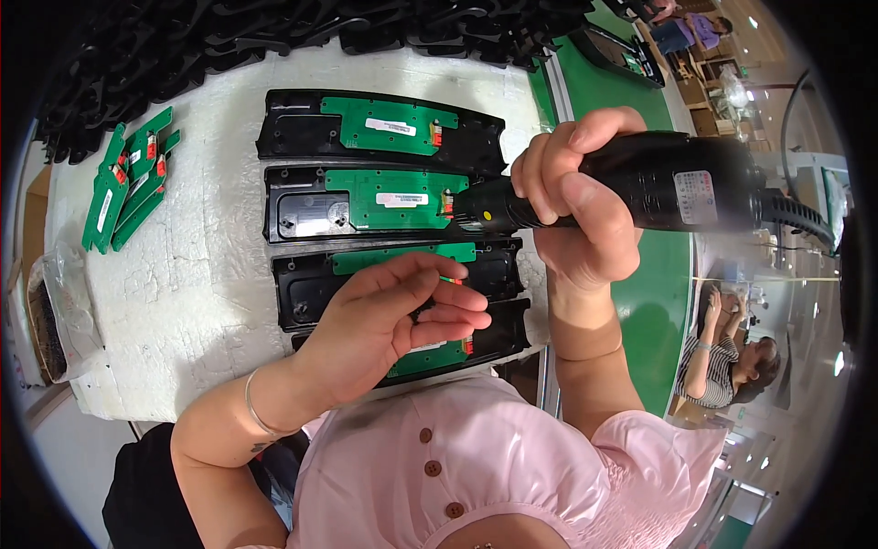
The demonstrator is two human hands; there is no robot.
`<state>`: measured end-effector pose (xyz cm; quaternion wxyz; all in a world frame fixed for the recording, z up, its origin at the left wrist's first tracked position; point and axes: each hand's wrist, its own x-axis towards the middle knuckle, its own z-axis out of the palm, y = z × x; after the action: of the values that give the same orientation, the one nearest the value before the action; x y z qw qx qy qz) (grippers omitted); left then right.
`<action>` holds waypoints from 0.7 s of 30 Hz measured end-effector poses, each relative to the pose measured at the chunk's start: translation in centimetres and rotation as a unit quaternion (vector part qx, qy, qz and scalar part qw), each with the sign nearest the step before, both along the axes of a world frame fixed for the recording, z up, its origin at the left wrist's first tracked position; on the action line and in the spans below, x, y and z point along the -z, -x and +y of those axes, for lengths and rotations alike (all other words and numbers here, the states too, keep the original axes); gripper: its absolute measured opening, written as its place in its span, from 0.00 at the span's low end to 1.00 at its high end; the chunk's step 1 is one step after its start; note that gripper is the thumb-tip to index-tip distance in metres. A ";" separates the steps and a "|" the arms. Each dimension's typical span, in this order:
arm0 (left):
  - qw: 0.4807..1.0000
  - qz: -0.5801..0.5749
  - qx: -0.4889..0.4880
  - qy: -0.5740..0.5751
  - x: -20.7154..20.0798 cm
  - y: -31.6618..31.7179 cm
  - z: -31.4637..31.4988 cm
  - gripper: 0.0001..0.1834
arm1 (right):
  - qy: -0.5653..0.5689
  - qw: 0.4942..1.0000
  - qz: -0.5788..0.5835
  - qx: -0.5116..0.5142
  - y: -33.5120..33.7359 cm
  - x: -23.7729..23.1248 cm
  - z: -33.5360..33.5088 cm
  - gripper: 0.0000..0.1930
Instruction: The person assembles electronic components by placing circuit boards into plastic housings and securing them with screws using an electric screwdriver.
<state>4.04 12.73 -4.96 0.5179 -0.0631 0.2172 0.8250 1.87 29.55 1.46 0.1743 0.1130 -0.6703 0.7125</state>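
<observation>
My right hand (585, 192) is wrapped round a thick black electric screwdriver (640, 178), which lies nearly sideways. Its tip end reaches the right end of a green circuit board (375, 199), beside a small red and white connector (447, 203). That board sits in a long black plastic housing (311, 215), one of several stacked in a row. Whether the tip touches the board I cannot tell. Over the nearer housings hovers my left hand (384, 316), fingers curled and thumb close to the index finger; dark bits show between them, too small to name.
Loose green boards (128, 183) lie in a pile at the left of the white foam-covered table (201, 220). Black plastic parts (229, 32) crowd the far edge. Right of the foam runs a green surface (654, 320) with another housing (617, 55). Other people (722, 366) are farther right.
</observation>
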 end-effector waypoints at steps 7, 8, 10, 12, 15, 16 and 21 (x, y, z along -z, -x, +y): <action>0.997 0.061 0.021 0.031 -0.5 0.2 -0.3 0.08 | -0.019 1.000 -0.015 -0.017 0.1 0.1 0.1 0.11; 0.997 0.061 0.021 0.031 -0.4 0.2 -0.3 0.08 | -0.031 0.999 -0.023 -0.020 0.2 0.1 0.0 0.11; 0.995 0.051 -0.023 0.083 -0.2 0.1 -0.1 0.08 | -0.050 0.998 -0.025 -0.024 0.4 0.1 0.0 0.11; 0.995 0.035 -0.032 0.090 -0.6 0.2 0.1 0.08 | -0.069 0.997 -0.027 -0.027 0.4 0.0 0.1 0.11; 0.994 0.017 -0.046 0.095 -0.8 0.4 0.0 0.08 | -0.069 0.997 -0.030 -0.032 0.4 0.1 0.1 0.11; 0.994 0.015 -0.051 0.093 -0.8 0.4 0.0 0.08 | -0.069 0.997 -0.031 -0.028 0.4 0.1 0.1 0.11; 0.997 -0.004 -0.069 0.042 0.4 0.4 -0.2 0.08 | 0.070 0.989 0.073 -0.108 -1.2 -2.9 0.1 0.11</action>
<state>3.67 12.54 -5.34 0.4574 -0.1031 0.2441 0.8489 3.07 29.63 4.31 0.1524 0.2243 -0.5879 0.7621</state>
